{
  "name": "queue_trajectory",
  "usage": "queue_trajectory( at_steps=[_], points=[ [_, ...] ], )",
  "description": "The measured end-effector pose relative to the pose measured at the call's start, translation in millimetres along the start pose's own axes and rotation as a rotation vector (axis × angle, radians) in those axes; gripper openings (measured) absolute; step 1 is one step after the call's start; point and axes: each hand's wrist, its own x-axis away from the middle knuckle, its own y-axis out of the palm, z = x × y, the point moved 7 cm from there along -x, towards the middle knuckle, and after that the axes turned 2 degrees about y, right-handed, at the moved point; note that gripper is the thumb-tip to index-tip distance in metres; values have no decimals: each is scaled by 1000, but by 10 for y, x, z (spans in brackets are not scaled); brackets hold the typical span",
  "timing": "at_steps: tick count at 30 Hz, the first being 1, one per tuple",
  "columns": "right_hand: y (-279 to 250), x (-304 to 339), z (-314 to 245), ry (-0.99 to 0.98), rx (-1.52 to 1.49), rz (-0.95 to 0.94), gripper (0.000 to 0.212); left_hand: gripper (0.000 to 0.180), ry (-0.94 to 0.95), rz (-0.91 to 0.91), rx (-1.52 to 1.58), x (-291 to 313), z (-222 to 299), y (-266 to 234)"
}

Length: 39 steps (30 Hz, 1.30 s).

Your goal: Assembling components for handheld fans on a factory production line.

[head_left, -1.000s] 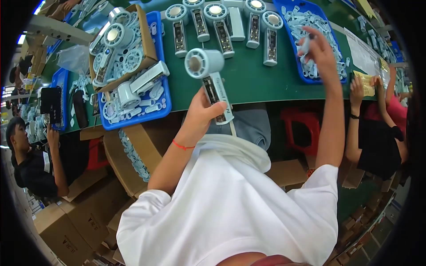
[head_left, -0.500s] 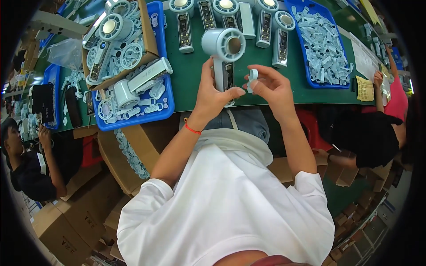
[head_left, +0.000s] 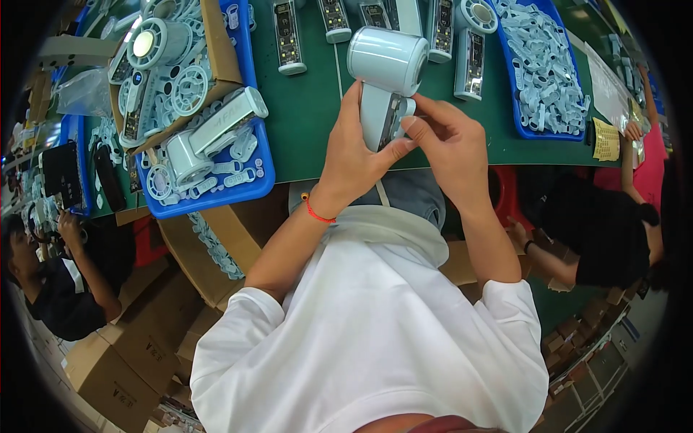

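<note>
A pale blue handheld fan point(head_left: 388, 61) with a round head is held up over the table's front edge. My left hand point(head_left: 354, 148) is closed around its handle, thumb across the lower front. The handle's open side, showing dark circuitry, faces right. My right hand point(head_left: 455, 141) pinches a small pale blue cover piece point(head_left: 406, 110) and holds it against that open side; whether it is seated I cannot tell. Behind stand several similar fans with exposed circuit boards, among them one handle point(head_left: 289, 40) and one whole fan point(head_left: 471, 61).
At right lies a blue tray point(head_left: 521, 119) heaped with small pale pieces. Another blue tray point(head_left: 253, 184) and a cardboard box point(head_left: 225, 54) at left hold fan parts. A yellow note point(head_left: 606, 141) lies right. Co-workers in black sit on either side; cartons point(head_left: 108, 375) stand below.
The fan has turned so its head's side faces me and its open handle faces right. My right hand has brought the cover piece from beside the fan onto the handle.
</note>
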Motion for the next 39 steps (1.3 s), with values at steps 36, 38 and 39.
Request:
queue_trajectory(
  at_steps=[36,38,39],
  points=[
    [68,-91,-91,-46,183,-113,26,64,-50,42,20,-10,-19,-20],
    [90,-57,-110,58,289,-225,40,63,10,49,-38,0,47,-39],
    [94,-59,-63,58,292,-224,40,63,11,50,-35,-2,48,-44]
  ],
)
